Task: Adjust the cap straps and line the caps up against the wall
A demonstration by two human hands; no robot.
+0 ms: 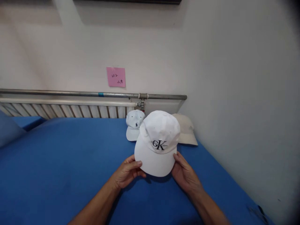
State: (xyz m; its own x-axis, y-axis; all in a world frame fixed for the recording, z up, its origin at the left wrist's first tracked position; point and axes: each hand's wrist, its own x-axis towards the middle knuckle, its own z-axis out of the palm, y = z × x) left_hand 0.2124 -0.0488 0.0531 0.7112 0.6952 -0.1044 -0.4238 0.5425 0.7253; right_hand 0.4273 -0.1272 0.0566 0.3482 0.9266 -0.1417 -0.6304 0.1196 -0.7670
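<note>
A white baseball cap (161, 131) with a dark "CK" mark on its front is held up between my hands, its brim tilted down toward me. My left hand (130, 173) grips the brim's left edge, thumb on top and fingers beneath. On the opposite edge my right hand (185, 173) has its thumb against the brim, with most of its fingers hidden behind. Just beyond stand a pale cap (136, 120) with a small dark horse-and-rider emblem and, partly covered by the held cap, a beige cap (187, 128).
The caps are above a blue-covered surface (70, 156), which meets a wall (246, 109) on the right. Along the back run a metal pipe (70, 93) and a white radiator (58, 109). A pink note (116, 77) with handwriting sticks to the wall.
</note>
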